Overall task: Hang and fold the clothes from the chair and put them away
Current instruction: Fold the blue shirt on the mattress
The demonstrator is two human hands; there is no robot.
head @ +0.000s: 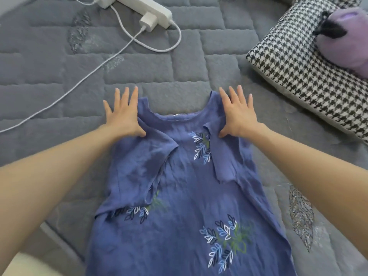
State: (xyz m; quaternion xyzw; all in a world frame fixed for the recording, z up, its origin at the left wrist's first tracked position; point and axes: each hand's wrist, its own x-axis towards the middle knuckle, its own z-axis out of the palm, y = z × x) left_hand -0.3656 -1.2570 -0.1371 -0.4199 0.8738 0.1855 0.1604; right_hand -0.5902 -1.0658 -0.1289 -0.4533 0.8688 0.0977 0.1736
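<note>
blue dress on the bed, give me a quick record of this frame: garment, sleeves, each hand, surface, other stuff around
garment: blue dress with leaf embroidery, laid flat, neckline away from the camera
sleeves: both folded inward over the front
left hand: flat, fingers straight, pressing the shoulder on its side
right hand: flat, fingers straight, pressing the other shoulder
surface: grey quilted cover
nearby: white power strip at top; houndstooth pillow at right with a purple plush item on it
</note>
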